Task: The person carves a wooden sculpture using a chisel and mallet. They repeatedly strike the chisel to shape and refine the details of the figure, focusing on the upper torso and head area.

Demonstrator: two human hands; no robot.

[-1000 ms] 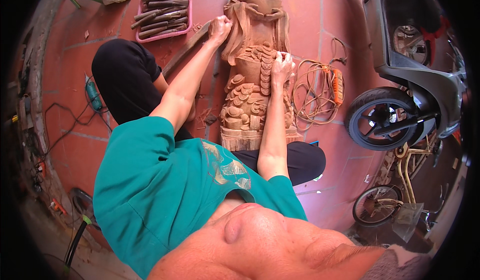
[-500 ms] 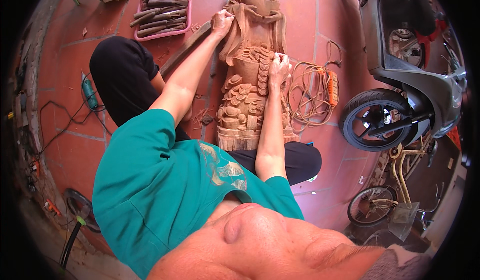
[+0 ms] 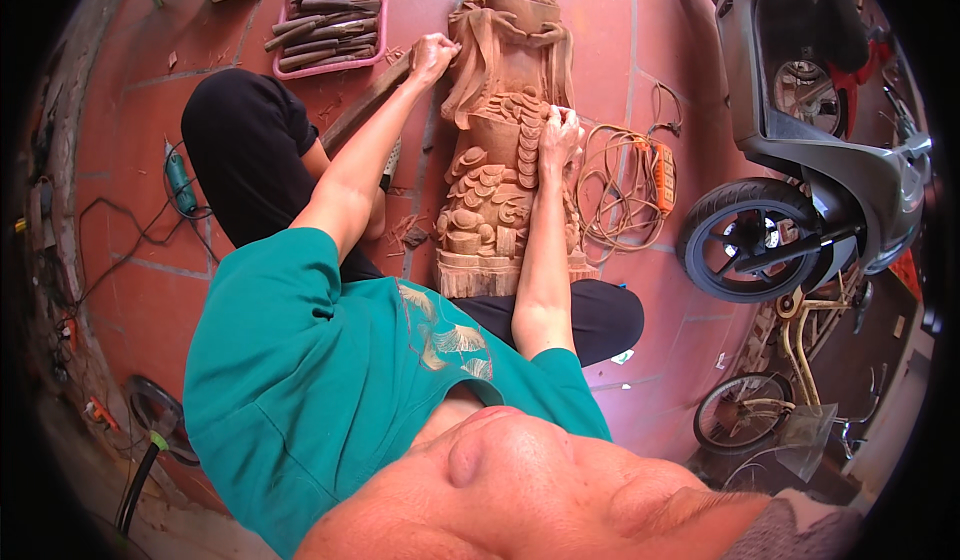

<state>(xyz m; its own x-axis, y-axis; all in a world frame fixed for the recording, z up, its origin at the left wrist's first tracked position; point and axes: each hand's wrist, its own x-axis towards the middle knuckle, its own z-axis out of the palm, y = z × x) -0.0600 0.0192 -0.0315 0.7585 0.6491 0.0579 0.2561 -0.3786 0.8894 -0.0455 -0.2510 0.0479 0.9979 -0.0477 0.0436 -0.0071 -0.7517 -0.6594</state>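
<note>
A carved wooden statue (image 3: 507,145) of a bearded, robed figure lies on its back before me, its head away from me and its base by my crossed legs. My left hand (image 3: 432,58) is closed at the edge of the statue's left sleeve. Whatever its fingers may hold is too small to make out. Halfway down the right side, my right hand (image 3: 560,140) rests on the wood beside a carved string of coins. Its fingers are curled together, and their contents, if any, are hidden.
A pink basket (image 3: 378,52) of several wooden-handled tools stands far left, near a wooden bar (image 3: 365,110). Left lies a teal power tool (image 3: 180,182) with its cord. An orange power strip (image 3: 664,178) and coiled cable lie right, before a grey scooter (image 3: 850,160) and a bicycle (image 3: 745,410).
My left hand has shifted slightly left and toward me along the statue's edge, still closed. My right hand stays at the same spot on the carving.
</note>
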